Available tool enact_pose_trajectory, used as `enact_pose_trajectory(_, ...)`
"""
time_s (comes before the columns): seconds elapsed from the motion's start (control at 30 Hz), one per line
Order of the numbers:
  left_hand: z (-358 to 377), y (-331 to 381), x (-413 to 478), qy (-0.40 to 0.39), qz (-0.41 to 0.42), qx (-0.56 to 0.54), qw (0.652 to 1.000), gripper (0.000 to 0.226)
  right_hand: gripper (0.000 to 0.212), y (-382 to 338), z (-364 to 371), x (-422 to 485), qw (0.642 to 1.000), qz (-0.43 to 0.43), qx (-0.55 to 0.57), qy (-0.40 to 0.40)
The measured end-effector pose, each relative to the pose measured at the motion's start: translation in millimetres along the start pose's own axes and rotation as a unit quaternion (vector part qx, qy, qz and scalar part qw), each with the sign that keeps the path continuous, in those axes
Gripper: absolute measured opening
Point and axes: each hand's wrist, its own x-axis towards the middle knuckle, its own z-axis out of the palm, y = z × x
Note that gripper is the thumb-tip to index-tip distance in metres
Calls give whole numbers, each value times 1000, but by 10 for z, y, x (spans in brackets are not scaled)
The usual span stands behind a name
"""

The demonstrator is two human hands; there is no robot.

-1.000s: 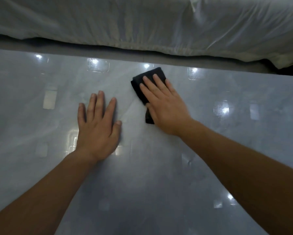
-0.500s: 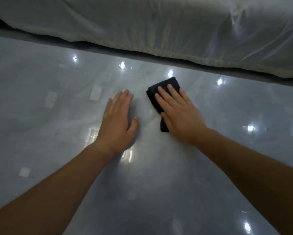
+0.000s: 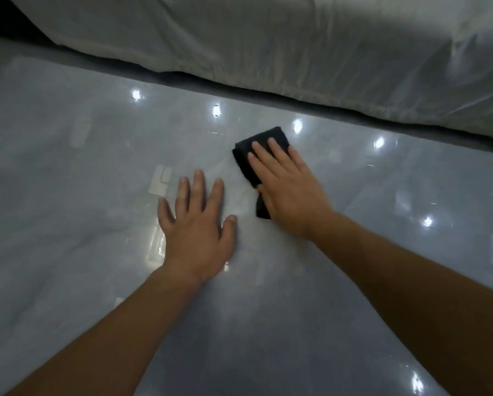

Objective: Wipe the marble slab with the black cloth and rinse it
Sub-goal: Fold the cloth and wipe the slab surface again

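A glossy grey marble slab (image 3: 82,212) fills most of the view, dotted with light reflections. A folded black cloth (image 3: 246,155) lies flat on it near the slab's far edge. My right hand (image 3: 289,190) presses on the cloth with straight fingers and covers most of it; only the cloth's far corner and a strip at its left side show. My left hand (image 3: 196,227) rests palm down on the bare marble just left of the cloth, fingers spread and straight, a small gap away from the cloth.
A white crumpled sheet (image 3: 296,52) drapes over something beyond the slab's far edge, with a dark gap (image 3: 268,94) beneath it. Bare marble stretches left, right and toward me.
The view has swung, so both hands and the cloth sit further right in the frame. My left fingers have spread wider. The right hand stays pressed on the cloth.
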Motion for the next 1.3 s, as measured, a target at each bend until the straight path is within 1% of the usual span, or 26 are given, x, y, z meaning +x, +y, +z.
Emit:
enact_pose_trajectory(0.07, -11, -54, 6, -6, 8, -6, 1000, 71, 62, 356, -16, -89, 997, 73, 0, 17)
enact_pose_trajectory(0.13, -7, -81, 16, -6, 16, -9, 1000, 71, 60, 689, -78, -125, 974, 220, 14, 48)
enact_pose_trajectory(0.2, -8, -105, 25, -7, 18, -20, 1000, 70, 59, 642, -86, 76, 939, 337, 26, 62)
enact_pose_trajectory(0.23, -14, -114, 27, -6, 18, -35, 999, 71, 60, 456, -70, 207, 933, 354, 27, 63)
enact_pose_trajectory(0.27, -30, -118, 31, -7, 16, -57, 998, 72, 61, 234, -43, 313, 942, 329, 25, 62)
enact_pose_trajectory(0.33, -71, -133, 35, -9, 6, -110, 994, 74, 62, -188, 85, 333, 983, 178, 7, 48)
enact_pose_trajectory(0.4, -140, -154, 12, -3, 6, -149, 989, 73, 61, -380, 157, 27, 999, 38, -23, -2)
enact_pose_trajectory(0.47, -202, -175, -52, 23, 19, -167, 986, 70, 60, -166, 89, -318, 999, -6, -25, -26)
enact_pose_trajectory(0.5, -210, -195, -100, 36, 29, -163, 986, 69, 60, 22, 55, -431, 999, 7, -26, -28)
enact_pose_trajectory(0.53, -198, -215, -163, 42, 44, -144, 988, 68, 61, 215, 14, -520, 998, 51, -28, -33)
enact_pose_trajectory(0.6, -131, -269, -308, 38, 69, -85, 993, 65, 64, 499, -63, -545, 979, 201, -3, -20)
enact_pose_trajectory(0.67, -44, -351, -414, 20, 75, -39, 996, 64, 63, 416, -23, -361, 944, 329, 21, 26)
enact_pose_trajectory(0.7, 1, -391, -456, 8, 80, -24, 996, 65, 63, 207, 9, -253, 932, 358, 24, 41)
enact_pose_trajectory(0.73, 35, -422, -485, 1, 88, -12, 996, 67, 66, -41, 64, -185, 935, 349, 22, 56)
enact_pose_trajectory(0.77, 57, -448, -498, 1, 95, -5, 996, 69, 69, -323, 129, -179, 952, 299, 19, 63)
enact_pose_trajectory(0.83, 59, -476, -494, 1, 100, -10, 995, 70, 69, -857, 262, -395, 991, 125, -2, 40)
enact_pose_trajectory(0.87, 42, -488, -491, -1, 101, -19, 995, 68, 67, -988, 302, -576, 999, 48, -6, 17)
enact_pose_trajectory(0.93, 4, -521, -481, 3, 100, -36, 994, 65, 64, -804, 286, -835, 999, -35, -11, 0)
enact_pose_trajectory(0.97, -10, -533, -489, 7, 98, -39, 994, 64, 63, -590, 279, -901, 999, -32, -16, 1)
enact_pose_trajectory(1.0, -17, -539, -493, 9, 98, -43, 994, 64, 63, -353, 271, -926, 1000, 0, -23, 5)
enact_pose_trajectory(1.07, -6, -531, -498, 12, 98, -47, 994, 65, 62, 128, 190, -883, 991, 132, -4, 39)
enact_pose_trajectory(1.13, 17, -518, -503, 17, 97, -37, 994, 66, 62, 324, 109, -740, 957, 283, 29, 57)
enact_pose_trajectory(1.17, 24, -507, -500, 19, 97, -31, 995, 66, 62, 258, 114, -654, 939, 336, 39, 67)
enact_pose_trajectory(1.2, 22, -492, -499, 16, 96, -27, 995, 66, 62, 116, 143, -605, 929, 359, 42, 77)
enact_pose_trajectory(1.23, 13, -483, -502, 7, 89, -24, 996, 66, 63, -79, 180, -601, 932, 351, 38, 84)
enact_pose_trajectory(1.3, -11, -452, -536, -1, 71, -22, 997, 65, 67, -590, 299, -812, 968, 234, 22, 90)
